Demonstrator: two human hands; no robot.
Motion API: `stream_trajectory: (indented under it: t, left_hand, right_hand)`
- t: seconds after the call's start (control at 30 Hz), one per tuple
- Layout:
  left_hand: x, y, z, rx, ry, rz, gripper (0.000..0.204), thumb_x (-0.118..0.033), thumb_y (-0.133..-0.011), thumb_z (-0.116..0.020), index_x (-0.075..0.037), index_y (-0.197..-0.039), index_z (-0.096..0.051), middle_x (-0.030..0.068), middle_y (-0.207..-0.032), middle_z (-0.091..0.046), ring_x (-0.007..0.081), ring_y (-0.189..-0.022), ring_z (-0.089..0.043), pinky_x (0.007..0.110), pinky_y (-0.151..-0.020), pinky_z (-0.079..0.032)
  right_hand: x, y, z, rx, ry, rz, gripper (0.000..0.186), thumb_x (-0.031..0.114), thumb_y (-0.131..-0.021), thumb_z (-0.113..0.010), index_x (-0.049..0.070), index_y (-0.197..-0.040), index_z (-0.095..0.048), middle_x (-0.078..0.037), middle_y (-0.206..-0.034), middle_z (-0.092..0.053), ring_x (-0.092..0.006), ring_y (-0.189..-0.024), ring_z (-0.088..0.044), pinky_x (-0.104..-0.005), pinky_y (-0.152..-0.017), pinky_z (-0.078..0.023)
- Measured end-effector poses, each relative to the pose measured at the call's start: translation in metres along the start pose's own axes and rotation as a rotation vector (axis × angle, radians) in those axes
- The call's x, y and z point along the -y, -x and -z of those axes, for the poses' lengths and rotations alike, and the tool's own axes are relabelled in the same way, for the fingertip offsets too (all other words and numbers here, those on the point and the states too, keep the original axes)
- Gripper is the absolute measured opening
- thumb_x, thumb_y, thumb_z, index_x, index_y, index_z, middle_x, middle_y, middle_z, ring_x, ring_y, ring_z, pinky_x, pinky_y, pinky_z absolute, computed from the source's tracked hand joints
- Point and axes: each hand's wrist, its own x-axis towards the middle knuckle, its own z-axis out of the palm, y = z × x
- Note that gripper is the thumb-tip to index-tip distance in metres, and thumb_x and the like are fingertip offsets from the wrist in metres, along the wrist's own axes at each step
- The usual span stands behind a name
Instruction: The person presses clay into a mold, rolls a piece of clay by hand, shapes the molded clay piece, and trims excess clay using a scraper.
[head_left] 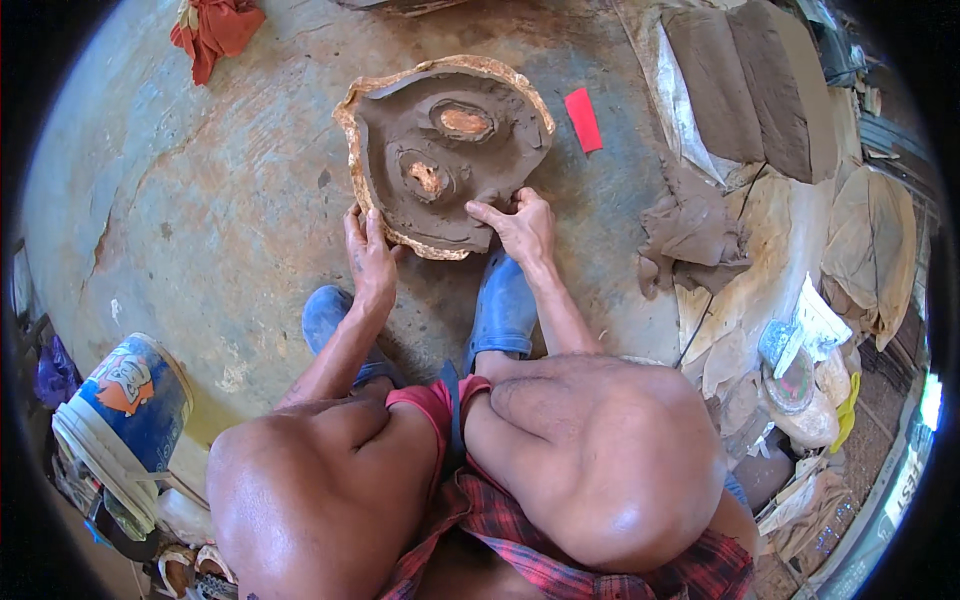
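Note:
A rough tan mould [352,120], lined with dark grey-brown clay [505,150] that has two oval openings showing orange-tan surface, is tilted slightly above my blue shoes. My left hand [372,258] grips its lower left rim, fingers against the outside. My right hand [522,228] grips the lower right edge, thumb pressed on the clay and fingers curled at the rim. A small red strip [582,120] lies on the floor just right of the mould.
Clay slabs [760,90] on sheets and a crumpled clay lump [690,240] lie right; stacked tubs [790,350] lower right. A blue-white bucket [125,410] stands lower left, a red cloth [210,35] upper left. The concrete floor [170,220] surrounds my feet.

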Motion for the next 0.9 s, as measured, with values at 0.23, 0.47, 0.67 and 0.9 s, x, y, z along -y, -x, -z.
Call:
stream_trajectory:
  t: [0.23,0.47,0.67,0.9]
  left_hand:
    - [-0.004,0.002,-0.006,0.071,0.011,0.018,0.044,-0.033,-0.113,-0.047,-0.012,-0.151,-0.039,0.0106,-0.142,-0.054,0.0243,-0.123,-0.060,0.045,-0.087,-0.062]
    - [0.009,-0.009,0.009,0.046,0.001,-0.009,0.044,-0.041,-0.111,-0.051,-0.017,-0.146,-0.041,0.0029,-0.133,-0.062,0.0174,-0.116,-0.063,0.039,-0.081,-0.056]
    - [-0.001,-0.006,0.007,0.063,0.005,-0.001,0.042,-0.041,-0.111,-0.053,-0.018,-0.144,-0.041,0.0031,-0.130,-0.063,0.0158,-0.111,-0.064,0.038,-0.081,-0.055]
    - [0.006,-0.008,0.008,0.081,-0.011,-0.009,0.043,-0.035,-0.113,-0.048,-0.012,-0.148,-0.039,0.0102,-0.135,-0.060,0.0216,-0.113,-0.065,0.039,-0.080,-0.062]
  right_hand:
    - [-0.023,-0.008,0.009,-0.044,-0.029,0.098,0.065,0.045,-0.067,-0.098,-0.004,-0.103,-0.074,-0.014,-0.094,-0.079,-0.0195,-0.084,-0.074,-0.0365,-0.080,-0.058]
    - [0.004,-0.007,0.014,-0.020,0.079,-0.024,0.061,0.053,-0.067,-0.095,-0.001,-0.093,-0.079,-0.014,-0.086,-0.079,-0.0244,-0.077,-0.075,-0.0395,-0.076,-0.058]
    - [0.003,-0.016,0.013,-0.084,0.037,0.091,0.067,0.060,-0.066,-0.094,-0.002,-0.086,-0.078,-0.015,-0.080,-0.078,-0.0266,-0.074,-0.075,-0.0413,-0.074,-0.057]
    - [-0.011,-0.024,0.012,-0.159,0.072,0.012,0.072,0.066,-0.066,-0.091,-0.002,-0.082,-0.075,-0.018,-0.078,-0.076,-0.0310,-0.073,-0.074,-0.0444,-0.072,-0.056]
